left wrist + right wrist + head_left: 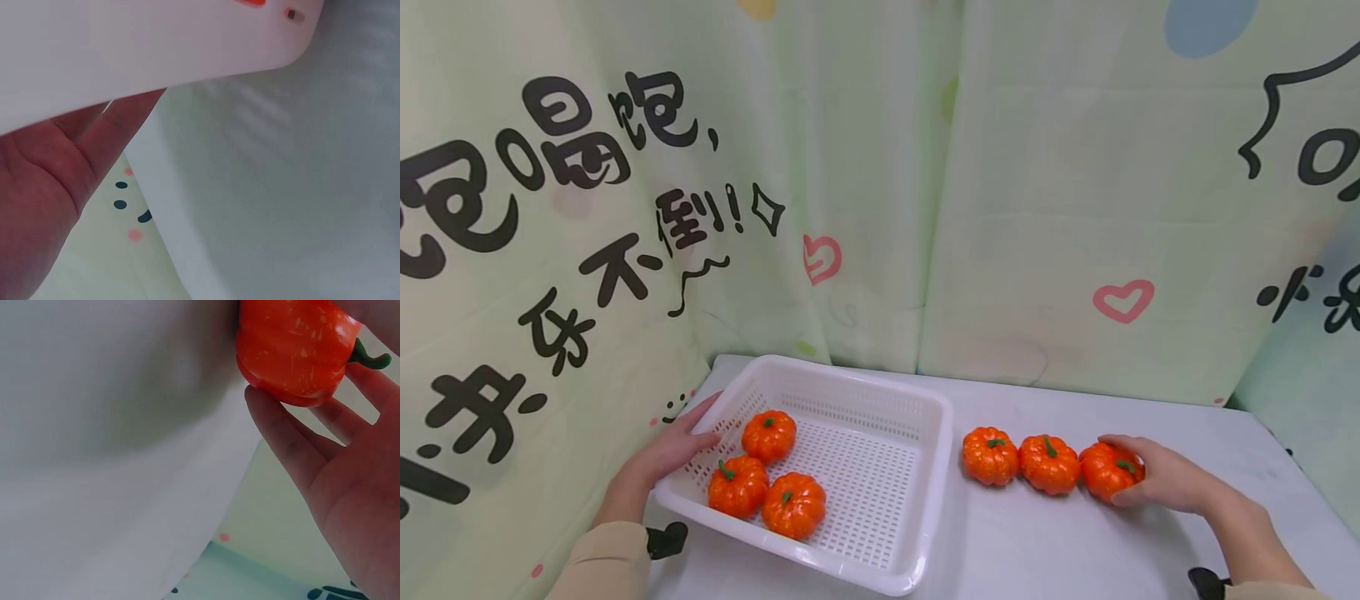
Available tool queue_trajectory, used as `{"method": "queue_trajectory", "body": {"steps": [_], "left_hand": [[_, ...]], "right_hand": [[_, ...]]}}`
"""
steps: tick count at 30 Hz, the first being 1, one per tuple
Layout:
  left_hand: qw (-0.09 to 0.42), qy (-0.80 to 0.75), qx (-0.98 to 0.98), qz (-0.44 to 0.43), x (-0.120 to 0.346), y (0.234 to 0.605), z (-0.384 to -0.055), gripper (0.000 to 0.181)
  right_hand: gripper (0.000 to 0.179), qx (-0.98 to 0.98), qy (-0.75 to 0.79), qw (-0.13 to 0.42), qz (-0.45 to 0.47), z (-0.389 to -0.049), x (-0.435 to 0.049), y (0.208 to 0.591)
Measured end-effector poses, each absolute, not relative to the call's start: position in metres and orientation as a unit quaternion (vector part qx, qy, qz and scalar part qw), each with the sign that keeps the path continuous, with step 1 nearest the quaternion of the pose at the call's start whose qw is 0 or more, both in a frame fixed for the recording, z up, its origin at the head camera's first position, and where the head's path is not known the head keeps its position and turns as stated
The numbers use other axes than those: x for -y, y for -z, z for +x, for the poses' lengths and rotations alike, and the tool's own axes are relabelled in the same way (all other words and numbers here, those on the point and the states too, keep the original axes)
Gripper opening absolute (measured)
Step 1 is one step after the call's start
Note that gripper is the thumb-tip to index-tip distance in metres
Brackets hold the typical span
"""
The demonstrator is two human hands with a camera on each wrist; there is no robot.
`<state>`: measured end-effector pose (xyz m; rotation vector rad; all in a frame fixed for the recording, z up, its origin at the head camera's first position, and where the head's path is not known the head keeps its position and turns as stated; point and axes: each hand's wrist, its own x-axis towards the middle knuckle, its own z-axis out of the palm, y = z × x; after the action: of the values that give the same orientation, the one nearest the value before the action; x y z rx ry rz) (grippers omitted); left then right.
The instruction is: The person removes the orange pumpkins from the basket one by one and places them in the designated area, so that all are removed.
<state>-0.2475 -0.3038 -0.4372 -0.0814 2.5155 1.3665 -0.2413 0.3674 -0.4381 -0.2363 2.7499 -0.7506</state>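
Head view: the right hand (1172, 477) is clamped on an orange pumpkin (1103, 472), thumb on the near side and fingers over the far side; whether its base is off the table (1045, 542) cannot be told. Right wrist view shows the green stem (370, 357) on the palm side, with a fingertip against the pumpkin's skin. Just left of the right hand's hold, a middle pumpkin (1047, 472) sits right beside the held one, and an end pumpkin (989, 460) continues the row farther from that hand. Well left of the right hand, past the row, is a white perforated basket (934, 467). At its left side, the left hand (673, 450) touches it with fingers fairly straight, thumb set apart from them at the rim; in the left wrist view the fingertips are hidden behind the white wall. Inside the basket, right of the left hand, a back pumpkin (769, 437), a left pumpkin (737, 490) and a front pumpkin (793, 508) lie close together. Behind the left hand, toward the person, is a beige sleeve (610, 558); beyond both hands hangs a pale green curtain (1037, 167) with dark lettering
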Motion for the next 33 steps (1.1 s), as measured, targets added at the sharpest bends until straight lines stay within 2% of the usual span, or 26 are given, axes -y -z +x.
{"method": "queue_trajectory", "body": {"steps": [20, 33], "left_hand": [[0.137, -0.469, -0.872, -0.026, 0.304, 0.439, -0.249, 0.075], [0.132, -0.476, -0.869, -0.022, 0.304, 0.439, -0.248, 0.075]], "right_hand": [[0.09, -0.948, 0.27, 0.151, -0.072, -0.24, -0.371, 0.443], [0.091, -0.936, 0.3, 0.151, -0.106, -0.236, -0.378, 0.427]]}}
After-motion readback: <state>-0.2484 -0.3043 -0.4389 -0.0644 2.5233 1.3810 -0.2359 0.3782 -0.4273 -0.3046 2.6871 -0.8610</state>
